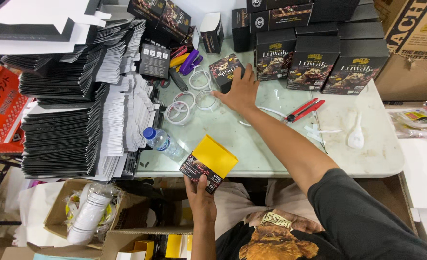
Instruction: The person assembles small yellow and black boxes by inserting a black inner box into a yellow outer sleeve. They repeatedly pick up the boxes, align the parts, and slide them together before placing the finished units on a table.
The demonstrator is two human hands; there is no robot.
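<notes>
- Our left hand (pixel 201 200) holds a small carton (pixel 207 163) at the near edge of the table (pixel 271 149), thumb pressed on its dark printed face and the other fingers hidden behind it; its yellow inner flap stands open and points away from us.
- Our right hand (pixel 241 91) reaches far across the table, fingers spread flat on a dark sachet box (pixel 225 71) that lies tilted beside the rolls of clear tape (pixel 194 91); it rests on the box and does not yet clasp it.
- We judge both to be thin card: light, stiff along the folds, easy to dent if squeezed in the middle of a panel. The glossy print looks a little slick, so the edges and corners are the better places to grip.
- To the left rise tall stacks of flat black-and-white blanks (pixel 69 125); a water bottle (pixel 163 143) lies just beside the held carton.
- Finished dark boxes (pixel 314 62) stand in a row at the far side, and red-handled cutters (pixel 304 110) lie near our right forearm.
</notes>
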